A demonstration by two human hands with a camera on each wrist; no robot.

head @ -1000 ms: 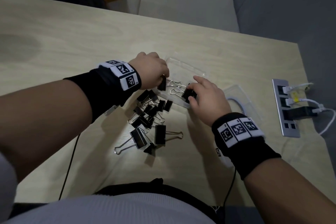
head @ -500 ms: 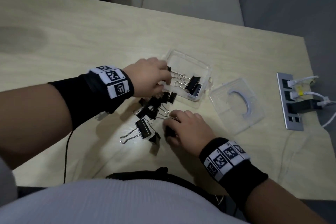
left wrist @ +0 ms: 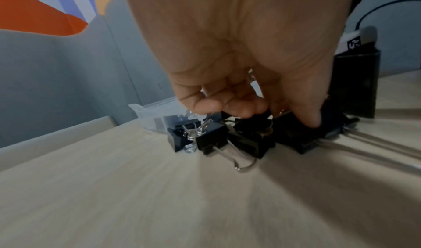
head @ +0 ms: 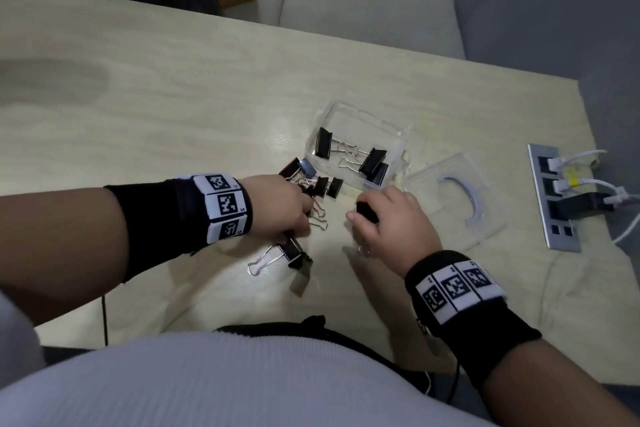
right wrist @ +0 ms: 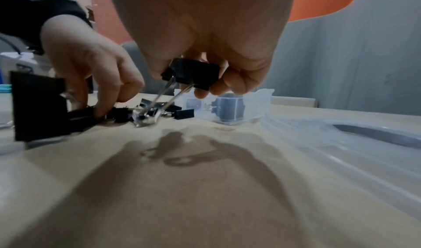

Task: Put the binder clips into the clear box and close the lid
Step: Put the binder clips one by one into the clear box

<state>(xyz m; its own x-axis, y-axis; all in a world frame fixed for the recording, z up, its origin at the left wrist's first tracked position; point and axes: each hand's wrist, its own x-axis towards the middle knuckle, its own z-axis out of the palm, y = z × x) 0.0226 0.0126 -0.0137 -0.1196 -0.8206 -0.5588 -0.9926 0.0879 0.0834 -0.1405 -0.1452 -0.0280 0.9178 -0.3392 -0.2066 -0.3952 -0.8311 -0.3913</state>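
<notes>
The clear box (head: pixel 358 121) stands open in the middle of the table with three black binder clips (head: pixel 372 161) in it. Its lid (head: pixel 453 199) lies flat to the right. Several black clips (head: pixel 320 185) are piled just left of the box. My left hand (head: pixel 299 213) is down on this pile, thumb and curled fingers (left wrist: pixel 230 107) pinching a clip (left wrist: pixel 303 138) that lies on the table. My right hand (head: pixel 363 215) holds one black clip (right wrist: pixel 191 73) above the table near the box, its wire handles hanging down. Another clip (head: pixel 294 251) lies near me.
A metal power socket strip (head: pixel 554 198) with white plugs and cables is set into the table at the right. A thin black cable (head: pixel 104 319) runs off the near edge. Chairs (head: pixel 367 14) stand behind the table's far edge.
My left hand came back from the box, where it left a clip, down onto the pile. My right hand picked a clip off the table and rose to the right, toward the box.
</notes>
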